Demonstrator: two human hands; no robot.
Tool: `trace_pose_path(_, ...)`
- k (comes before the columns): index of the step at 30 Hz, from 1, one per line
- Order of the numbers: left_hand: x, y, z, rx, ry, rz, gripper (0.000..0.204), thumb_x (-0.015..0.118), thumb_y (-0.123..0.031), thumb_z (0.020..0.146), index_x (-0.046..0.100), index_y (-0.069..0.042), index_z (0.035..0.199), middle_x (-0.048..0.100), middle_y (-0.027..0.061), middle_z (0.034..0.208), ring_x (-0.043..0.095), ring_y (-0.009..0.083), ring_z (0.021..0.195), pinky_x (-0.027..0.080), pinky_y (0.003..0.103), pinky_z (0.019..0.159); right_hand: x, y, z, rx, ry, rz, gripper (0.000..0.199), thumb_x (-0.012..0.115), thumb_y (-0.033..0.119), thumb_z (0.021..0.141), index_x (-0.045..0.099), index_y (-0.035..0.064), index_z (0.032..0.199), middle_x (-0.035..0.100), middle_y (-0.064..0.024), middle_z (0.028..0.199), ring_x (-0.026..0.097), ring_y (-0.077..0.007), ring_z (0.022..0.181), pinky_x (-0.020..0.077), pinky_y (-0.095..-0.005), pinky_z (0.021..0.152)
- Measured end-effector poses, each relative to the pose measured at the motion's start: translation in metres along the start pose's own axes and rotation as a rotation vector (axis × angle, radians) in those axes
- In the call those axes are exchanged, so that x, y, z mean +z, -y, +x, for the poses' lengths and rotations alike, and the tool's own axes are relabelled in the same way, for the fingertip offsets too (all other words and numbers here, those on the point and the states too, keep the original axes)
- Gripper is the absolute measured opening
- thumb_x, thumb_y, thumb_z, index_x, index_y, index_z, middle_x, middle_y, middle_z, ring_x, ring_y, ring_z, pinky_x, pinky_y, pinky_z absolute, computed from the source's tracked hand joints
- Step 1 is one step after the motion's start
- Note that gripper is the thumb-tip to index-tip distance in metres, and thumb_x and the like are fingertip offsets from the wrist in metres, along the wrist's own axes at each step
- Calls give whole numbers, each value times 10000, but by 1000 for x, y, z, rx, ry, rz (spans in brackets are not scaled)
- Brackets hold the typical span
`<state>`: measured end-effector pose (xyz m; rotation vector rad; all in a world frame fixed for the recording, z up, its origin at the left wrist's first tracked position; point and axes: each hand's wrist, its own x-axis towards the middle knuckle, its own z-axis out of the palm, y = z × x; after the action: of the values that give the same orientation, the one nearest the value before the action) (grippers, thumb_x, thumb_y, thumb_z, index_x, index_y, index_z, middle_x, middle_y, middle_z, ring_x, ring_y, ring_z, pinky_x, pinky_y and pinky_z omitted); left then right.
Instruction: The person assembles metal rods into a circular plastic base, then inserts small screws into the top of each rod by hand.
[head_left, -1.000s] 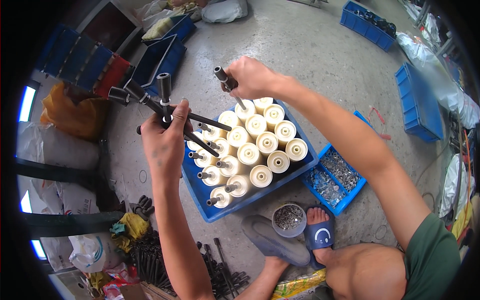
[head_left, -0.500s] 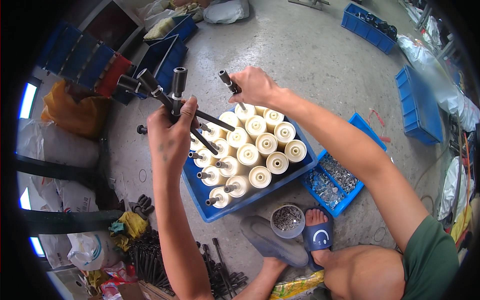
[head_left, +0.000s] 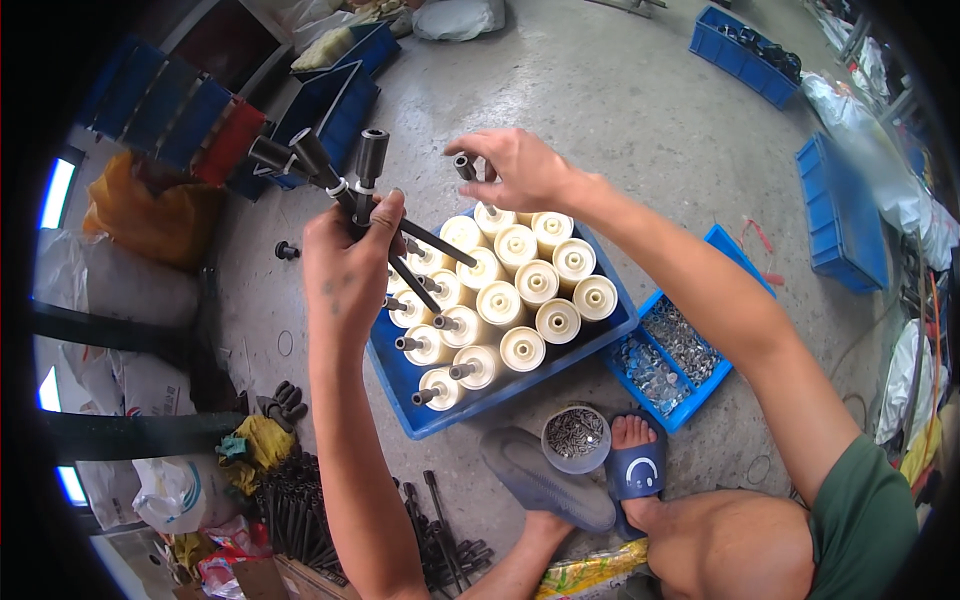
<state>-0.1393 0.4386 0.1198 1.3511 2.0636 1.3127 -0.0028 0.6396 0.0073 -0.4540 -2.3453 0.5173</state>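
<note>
My left hand [head_left: 350, 245] is closed around several black rods [head_left: 435, 242] with thick cylindrical heads and white rings; their thin ends point toward the crate. At the crate's far side, the thumb and fingers of my right hand [head_left: 520, 168] curl loosely about the head of another black rod [head_left: 464, 166]. That rod leans over a cream roller, its lower end at the roller's centre. More cream plastic rollers [head_left: 498, 303] stand upright in rows inside a blue crate [head_left: 480, 400]. Dark rod ends [head_left: 410, 343] stick out of those on the left; others show bare centre holes.
Right of the crate lies a divided blue tray [head_left: 697, 395] of small metal parts. A tub of metal pins [head_left: 574, 440] sits by my feet. Black rods [head_left: 300, 510] are heaped at lower left. A loose black piece [head_left: 287, 250] lies on the floor. Blue bins [head_left: 840, 215] stand farther off.
My right hand's fingers have loosened and spread around the rod's head, which now sits lower and slightly right. The left hand keeps its bundle, shifted slightly right.
</note>
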Motion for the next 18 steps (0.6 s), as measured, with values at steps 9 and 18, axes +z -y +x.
trace_pose_path(9,-7,11,-4,-30,17,118,369,735,-276,942,686,65,810,616,100,608,553,178,561,462,397,581,-20,30,32,62,245,-352,342,788,378,888,729,45,938,747,-150,863,722,-346,753,583,-445,713)
trace_pose_path(18,-9,18,-2,72,80,162,394,738,-316,972,666,8,759,604,28,632,564,122,572,445,319,547,-24,31,33,-38,211,-161,251,745,284,914,764,47,993,760,-152,872,738,-334,830,589,-415,801)
